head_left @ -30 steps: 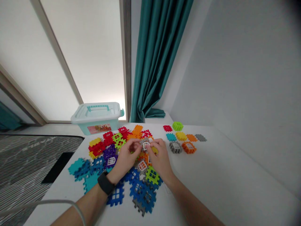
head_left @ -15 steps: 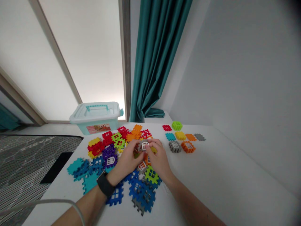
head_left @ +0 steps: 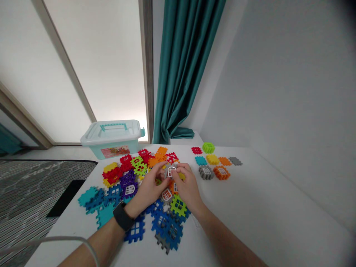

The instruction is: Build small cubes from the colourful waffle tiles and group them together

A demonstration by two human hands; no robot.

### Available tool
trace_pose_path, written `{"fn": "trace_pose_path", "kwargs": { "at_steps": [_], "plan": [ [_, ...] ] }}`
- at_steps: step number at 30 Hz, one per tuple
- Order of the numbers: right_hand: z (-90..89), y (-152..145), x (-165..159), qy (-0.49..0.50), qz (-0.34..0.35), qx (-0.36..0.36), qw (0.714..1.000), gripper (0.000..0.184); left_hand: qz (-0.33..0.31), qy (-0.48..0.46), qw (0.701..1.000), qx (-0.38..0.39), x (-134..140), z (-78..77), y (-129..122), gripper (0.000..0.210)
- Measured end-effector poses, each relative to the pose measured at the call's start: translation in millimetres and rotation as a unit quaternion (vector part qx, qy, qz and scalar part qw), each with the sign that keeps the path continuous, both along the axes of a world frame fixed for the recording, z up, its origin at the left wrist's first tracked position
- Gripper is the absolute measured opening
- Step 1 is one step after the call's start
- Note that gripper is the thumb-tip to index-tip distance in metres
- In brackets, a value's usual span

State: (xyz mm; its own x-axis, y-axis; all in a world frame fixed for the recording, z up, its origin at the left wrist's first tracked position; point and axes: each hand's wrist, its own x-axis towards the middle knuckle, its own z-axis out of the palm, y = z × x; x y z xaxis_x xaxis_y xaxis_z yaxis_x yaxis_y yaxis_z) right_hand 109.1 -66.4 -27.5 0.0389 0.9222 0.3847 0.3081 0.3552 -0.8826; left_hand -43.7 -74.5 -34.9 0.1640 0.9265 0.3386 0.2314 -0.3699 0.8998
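Observation:
Between my two hands is a grey interlocking building tile (head_left: pixel 170 171) with a white arched window in it. My left hand (head_left: pixel 154 182) grips its left side with thumb and fingers, while my right hand (head_left: pixel 187 182) pinches the right side, thumb over the front. Some of the fingers behind the tile are hidden. Just below lie an orange-and-white window piece (head_left: pixel 167 195) and a lime green tile (head_left: pixel 178 206). A purple tile with a white window (head_left: pixel 130 190) rests left of my left hand.
Blue tiles (head_left: pixel 167 225) lie nearest me, turquoise ones (head_left: pixel 106 215) to the left, red ones (head_left: pixel 112 175) farther back. On the right sit a grey block (head_left: pixel 206 172), an orange block (head_left: pixel 221 172) and several other pieces. A lidded turquoise box (head_left: pixel 114 139) stands behind, and a cable (head_left: pixel 69 237) crosses the lower left.
My left fingers have loosened and spread a little around the grey tile, and more of the tile shows. The whole view has shifted slightly; the pieces on the table look unmoved.

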Motion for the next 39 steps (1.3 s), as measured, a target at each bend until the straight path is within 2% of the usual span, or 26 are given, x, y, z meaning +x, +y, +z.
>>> {"fn": "trace_pose_path", "kwargs": {
  "at_steps": [6, 15, 17, 20, 23, 26, 39],
  "plan": [
    [1.3, -0.2, 0.4, 0.008, 0.000, -0.008, 1.000, 0.024, 0.004, -0.025, 1.000, -0.011, 1.0, 0.2, 0.2, 0.046],
    [3.2, 1.3, 2.3, 0.031, 0.004, -0.018, 0.999, 0.025, -0.056, -0.076, 0.994, -0.061, 0.9, 4.9, -1.5, 0.050],
    [3.7, 1.2, 2.8, 0.033, 0.007, -0.021, 0.999, 0.025, -0.055, -0.044, 0.997, -0.040, -0.9, 6.9, -2.5, 0.050],
    [4.2, 1.0, 3.3, 0.031, 0.011, -0.024, 0.999, 0.025, -0.013, 0.050, 0.998, 0.032, -5.4, 8.4, -2.2, 0.048],
    [4.5, 1.0, 3.3, 0.031, 0.008, -0.019, 0.999, 0.024, 0.033, 0.124, 0.984, 0.127, -10.2, 8.1, 0.4, 0.042],
    [4.6, 0.7, 2.8, 0.037, 0.000, -0.009, 0.999, 0.026, 0.056, 0.143, 0.972, 0.179, -13.0, 6.6, 2.7, 0.041],
    [4.5, -4.9, -1.0, 0.011, -0.012, 0.037, 0.999, 0.025, 0.075, 0.147, 0.965, 0.203, -10.6, 4.9, -0.2, 0.040]
  ]
}}
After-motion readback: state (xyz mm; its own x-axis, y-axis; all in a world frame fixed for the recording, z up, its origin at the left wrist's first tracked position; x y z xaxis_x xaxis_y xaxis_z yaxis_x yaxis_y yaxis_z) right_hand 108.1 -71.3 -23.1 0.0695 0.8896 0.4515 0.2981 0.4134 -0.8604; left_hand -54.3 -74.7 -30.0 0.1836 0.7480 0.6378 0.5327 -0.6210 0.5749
